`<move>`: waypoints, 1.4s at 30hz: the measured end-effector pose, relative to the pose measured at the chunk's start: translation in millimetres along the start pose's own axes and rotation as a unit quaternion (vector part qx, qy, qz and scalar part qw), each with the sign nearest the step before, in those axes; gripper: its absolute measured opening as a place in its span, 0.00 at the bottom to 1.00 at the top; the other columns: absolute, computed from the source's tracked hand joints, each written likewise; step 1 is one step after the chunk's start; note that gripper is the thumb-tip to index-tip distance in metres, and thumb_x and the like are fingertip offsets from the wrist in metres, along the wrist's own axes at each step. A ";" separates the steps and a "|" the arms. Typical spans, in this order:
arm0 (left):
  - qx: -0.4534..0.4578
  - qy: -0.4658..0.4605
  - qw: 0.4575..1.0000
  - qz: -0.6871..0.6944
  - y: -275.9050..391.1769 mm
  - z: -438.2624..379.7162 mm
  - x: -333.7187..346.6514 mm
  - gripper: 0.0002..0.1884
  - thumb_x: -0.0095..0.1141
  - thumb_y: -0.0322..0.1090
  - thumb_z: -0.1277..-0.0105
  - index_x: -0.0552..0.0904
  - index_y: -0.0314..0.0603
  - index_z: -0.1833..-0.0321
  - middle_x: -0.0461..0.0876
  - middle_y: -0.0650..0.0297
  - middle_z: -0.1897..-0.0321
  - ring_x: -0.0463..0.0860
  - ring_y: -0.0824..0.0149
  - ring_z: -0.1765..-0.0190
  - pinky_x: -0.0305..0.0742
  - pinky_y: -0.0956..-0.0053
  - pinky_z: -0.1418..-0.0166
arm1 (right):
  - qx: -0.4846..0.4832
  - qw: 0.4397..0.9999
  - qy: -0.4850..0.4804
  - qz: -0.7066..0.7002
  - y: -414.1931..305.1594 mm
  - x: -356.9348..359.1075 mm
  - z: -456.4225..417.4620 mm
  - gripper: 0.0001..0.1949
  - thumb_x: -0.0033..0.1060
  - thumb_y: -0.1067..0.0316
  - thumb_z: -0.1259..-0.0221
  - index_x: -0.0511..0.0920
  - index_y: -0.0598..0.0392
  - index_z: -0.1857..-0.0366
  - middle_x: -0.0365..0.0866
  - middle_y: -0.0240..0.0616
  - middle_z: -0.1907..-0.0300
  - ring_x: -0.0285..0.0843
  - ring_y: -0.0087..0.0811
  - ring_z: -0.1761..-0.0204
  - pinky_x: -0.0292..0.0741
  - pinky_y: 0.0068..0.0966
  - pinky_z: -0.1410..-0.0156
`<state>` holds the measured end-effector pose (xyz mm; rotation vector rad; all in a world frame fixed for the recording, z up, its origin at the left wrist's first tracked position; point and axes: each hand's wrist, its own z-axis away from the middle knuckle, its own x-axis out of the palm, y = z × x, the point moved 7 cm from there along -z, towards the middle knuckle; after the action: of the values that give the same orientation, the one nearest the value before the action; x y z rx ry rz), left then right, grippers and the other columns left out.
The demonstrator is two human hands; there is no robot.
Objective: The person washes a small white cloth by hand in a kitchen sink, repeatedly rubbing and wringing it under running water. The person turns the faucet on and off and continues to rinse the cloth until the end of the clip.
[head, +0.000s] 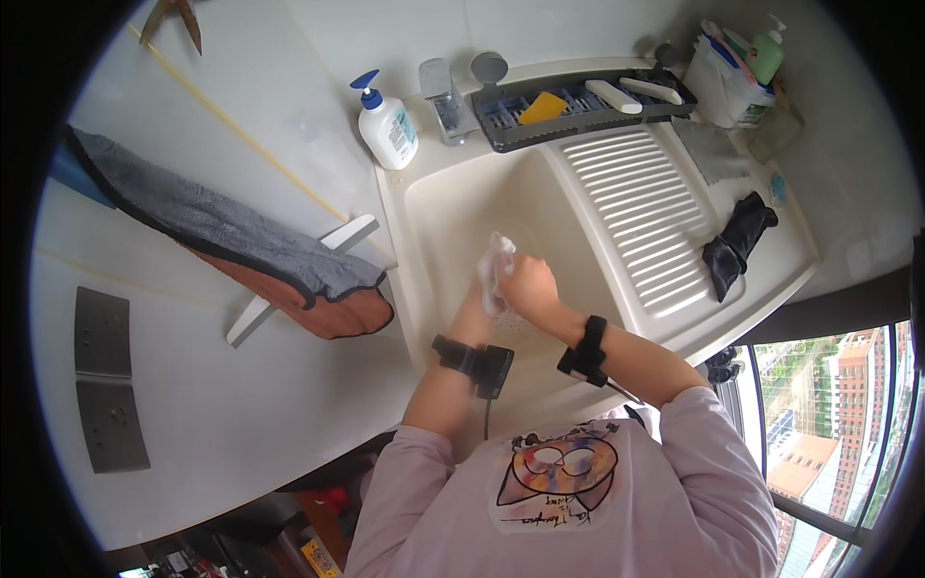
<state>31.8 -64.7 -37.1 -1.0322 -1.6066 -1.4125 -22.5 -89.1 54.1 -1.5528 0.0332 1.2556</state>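
Both my hands are together over the beige sink basin. A white, sudsy wad, apparently wet cloth, lies between them. My left hand is mostly covered by the wad and foam, so its fingers are hidden. My right hand is curled into a fist against the wad's right side, gripping it. Each wrist wears a black strap with a small box; the left device trails a cable, and the right device sits near the basin's front edge.
A white pump bottle and a clear holder stand behind the basin, beside a dark rack. Right of the basin is a ribbed washboard with black cloth beyond. A grey-and-rust towel hangs at left.
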 end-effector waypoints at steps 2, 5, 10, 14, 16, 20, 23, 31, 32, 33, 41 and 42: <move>0.093 0.118 0.975 -0.163 4.3 0.4 -11.8 0.16 0.34 0.49 0.32 0.72 0.48 0.64 0.74 0.66 0.65 0.73 0.73 0.61 0.69 0.78 0.55 | 0.015 1.000 0.024 -0.005 12.7 3.7 -18.0 0.20 0.44 0.55 0.46 0.77 0.65 0.75 0.76 0.58 0.75 0.76 0.54 0.69 0.74 0.39 0.59; 0.008 0.261 0.962 -0.085 -6.2 0.7 29.8 0.17 0.36 0.47 0.32 0.72 0.46 0.52 0.74 0.66 0.60 0.72 0.71 0.56 0.67 0.79 0.52 | 0.096 0.992 -0.004 -0.077 53.1 -1.6 -48.1 0.18 0.41 0.56 0.45 0.78 0.62 0.72 0.77 0.54 0.73 0.77 0.51 0.68 0.74 0.37 0.58; 0.036 0.207 0.967 -0.143 -0.2 1.2 7.7 0.15 0.36 0.49 0.33 0.71 0.48 0.67 0.72 0.70 0.74 0.72 0.74 0.69 0.69 0.78 0.65 | 0.086 0.995 -0.019 -0.055 23.4 -5.9 -4.5 0.20 0.40 0.55 0.44 0.77 0.64 0.71 0.77 0.55 0.74 0.77 0.51 0.69 0.74 0.38 0.59; 0.007 0.127 0.992 -0.002 -8.1 3.1 -12.7 0.17 0.34 0.51 0.33 0.71 0.48 0.67 0.72 0.71 0.75 0.72 0.74 0.70 0.69 0.78 0.65 | 0.048 0.999 -0.008 0.003 21.6 11.4 -2.8 0.20 0.40 0.54 0.43 0.77 0.63 0.74 0.77 0.55 0.75 0.77 0.51 0.69 0.75 0.38 0.61; 0.104 0.203 0.953 -0.201 -0.2 -0.3 53.3 0.17 0.35 0.51 0.33 0.72 0.47 0.60 0.74 0.70 0.70 0.74 0.73 0.66 0.69 0.78 0.62 | 0.070 0.996 0.059 0.023 42.3 1.8 -24.4 0.21 0.40 0.53 0.43 0.77 0.63 0.74 0.77 0.56 0.75 0.77 0.51 0.70 0.75 0.38 0.61; -0.003 0.240 0.964 -0.113 -20.1 -2.8 23.4 0.21 0.38 0.52 0.35 0.71 0.46 0.49 0.77 0.67 0.61 0.75 0.71 0.59 0.70 0.78 0.56 | 0.078 0.992 0.041 -0.091 47.2 -16.1 -34.9 0.21 0.41 0.53 0.43 0.77 0.63 0.74 0.76 0.57 0.74 0.77 0.52 0.69 0.75 0.38 0.61; -0.001 0.218 0.973 -0.075 -15.4 -7.2 29.1 0.16 0.39 0.52 0.35 0.72 0.48 0.61 0.74 0.71 0.70 0.74 0.73 0.64 0.70 0.78 0.59 | 0.088 0.993 0.071 -0.036 39.1 -15.1 -10.3 0.21 0.39 0.53 0.42 0.78 0.61 0.74 0.77 0.56 0.72 0.77 0.51 0.67 0.75 0.37 0.61; -0.017 0.215 0.974 -0.071 -25.8 -6.5 38.6 0.17 0.37 0.52 0.34 0.72 0.46 0.62 0.74 0.66 0.72 0.75 0.69 0.70 0.71 0.74 0.65 | 0.121 0.989 0.066 -0.060 61.8 -9.0 -28.3 0.23 0.41 0.52 0.42 0.77 0.66 0.72 0.76 0.60 0.72 0.76 0.53 0.64 0.71 0.41 0.55; -0.033 0.249 0.962 -0.104 -25.2 -8.7 56.0 0.18 0.37 0.52 0.34 0.72 0.44 0.63 0.74 0.63 0.73 0.75 0.67 0.72 0.71 0.73 0.67 | 0.126 0.985 0.087 -0.081 74.0 -17.9 -39.0 0.23 0.42 0.51 0.42 0.77 0.67 0.71 0.76 0.60 0.72 0.75 0.53 0.63 0.71 0.40 0.55; -0.030 0.202 0.973 -0.105 -26.5 -12.9 55.2 0.19 0.37 0.52 0.35 0.72 0.43 0.61 0.75 0.64 0.72 0.76 0.67 0.69 0.72 0.72 0.64 | 0.128 0.981 0.106 -0.104 79.3 -22.2 -44.2 0.24 0.43 0.50 0.43 0.76 0.67 0.71 0.76 0.60 0.71 0.75 0.53 0.63 0.72 0.40 0.55; 0.031 0.284 0.950 -0.125 2.2 -5.4 29.9 0.27 0.34 0.56 0.35 0.71 0.38 0.51 0.76 0.61 0.61 0.76 0.64 0.58 0.71 0.70 0.53 | 0.180 0.941 0.079 -0.275 101.4 -2.0 -54.7 0.28 0.48 0.45 0.46 0.75 0.69 0.68 0.77 0.55 0.70 0.77 0.45 0.63 0.71 0.33 0.59; 0.043 0.298 0.945 -0.127 6.6 -4.7 26.8 0.27 0.33 0.57 0.35 0.71 0.37 0.52 0.76 0.60 0.60 0.76 0.63 0.57 0.71 0.70 0.53 | 0.174 0.936 0.085 -0.294 101.0 -0.7 -53.7 0.28 0.49 0.45 0.46 0.75 0.69 0.68 0.77 0.55 0.70 0.78 0.43 0.63 0.71 0.32 0.60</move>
<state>27.3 -66.4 -9.5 -0.2937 -1.3523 -1.6101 -46.2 -170.1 -23.2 -1.2260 -0.0898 0.6011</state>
